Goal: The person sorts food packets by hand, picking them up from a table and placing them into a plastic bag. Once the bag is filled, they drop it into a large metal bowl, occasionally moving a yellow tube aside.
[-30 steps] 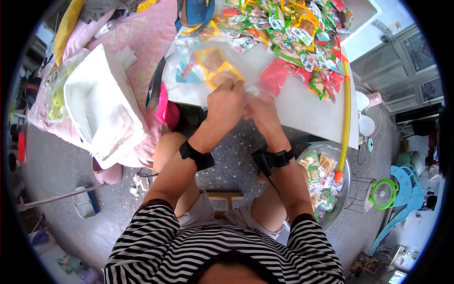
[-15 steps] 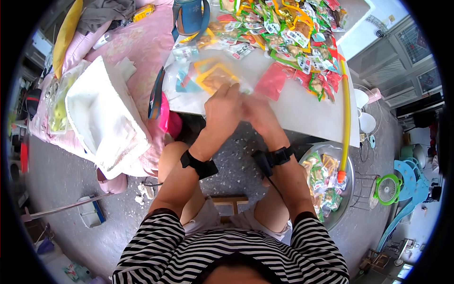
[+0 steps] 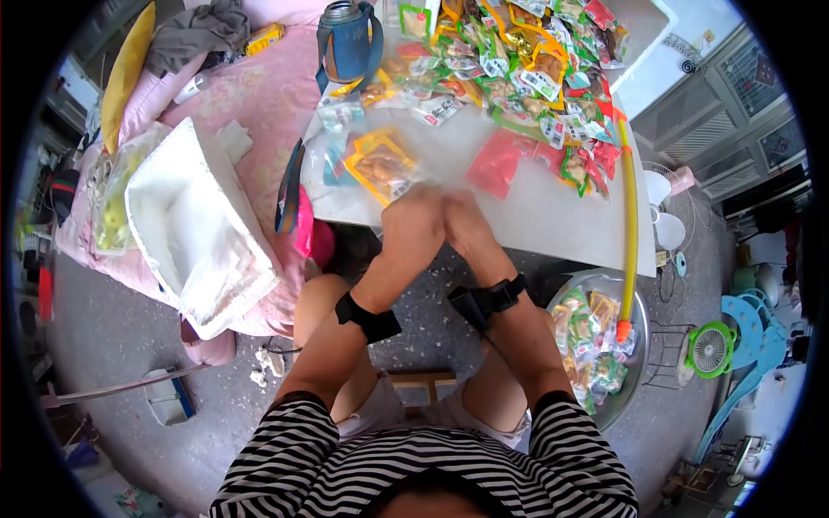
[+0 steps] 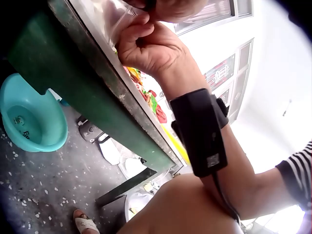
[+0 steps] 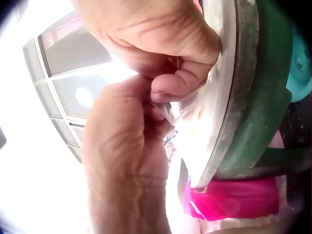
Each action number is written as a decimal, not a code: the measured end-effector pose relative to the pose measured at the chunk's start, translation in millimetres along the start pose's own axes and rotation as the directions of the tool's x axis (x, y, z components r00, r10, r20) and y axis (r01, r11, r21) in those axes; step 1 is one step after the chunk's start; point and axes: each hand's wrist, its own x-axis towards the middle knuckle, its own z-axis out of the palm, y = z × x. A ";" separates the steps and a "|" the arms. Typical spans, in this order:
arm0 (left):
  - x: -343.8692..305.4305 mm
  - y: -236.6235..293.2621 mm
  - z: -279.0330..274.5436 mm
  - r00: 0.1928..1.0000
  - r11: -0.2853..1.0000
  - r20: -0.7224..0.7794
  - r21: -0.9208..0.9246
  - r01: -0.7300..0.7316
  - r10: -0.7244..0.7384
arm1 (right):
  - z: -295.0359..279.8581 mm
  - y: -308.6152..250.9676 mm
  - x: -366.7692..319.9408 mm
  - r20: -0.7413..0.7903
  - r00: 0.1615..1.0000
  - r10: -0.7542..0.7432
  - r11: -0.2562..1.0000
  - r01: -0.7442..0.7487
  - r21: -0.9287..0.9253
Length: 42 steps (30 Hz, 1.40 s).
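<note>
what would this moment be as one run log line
left hand: pinching clear plastic film | right hand: pinching same film | yellow-edged rectangular packet: just beyond hands, over white tabletop

Can't read a single word so far! Over beyond the left hand [image 3: 413, 226] and right hand [image 3: 471, 223], across the heap of packets [image 3: 544, 82]: barcode-like stripes on white labels [image 3: 553, 129], print too small. Nearer the hands, on a lone packet's pale label [image 3: 439, 110], a red block, characters blurred. On the right wrist's black device [image 4: 200, 131], a square code [image 4: 213, 160], undecipherable!
</note>
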 end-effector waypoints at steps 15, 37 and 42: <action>1.2 -8.2 -5.6 1.000 1.000 0.003 -0.002 0.028 -0.028 | -1.6 -35.5 -13.8 0.217 0.966 0.139 0.873 -0.017 -0.488; -5.7 1.7 -11.0 0.936 0.973 0.320 0.216 0.075 -0.144 | 77.9 -89.9 192.4 0.289 0.854 -0.433 -0.027 0.308 -0.951; -6.8 1.4 -5.7 0.945 0.974 0.296 0.216 0.076 -0.139 | 97.4 -55.1 214.8 0.268 0.833 -0.483 -0.226 0.178 -0.958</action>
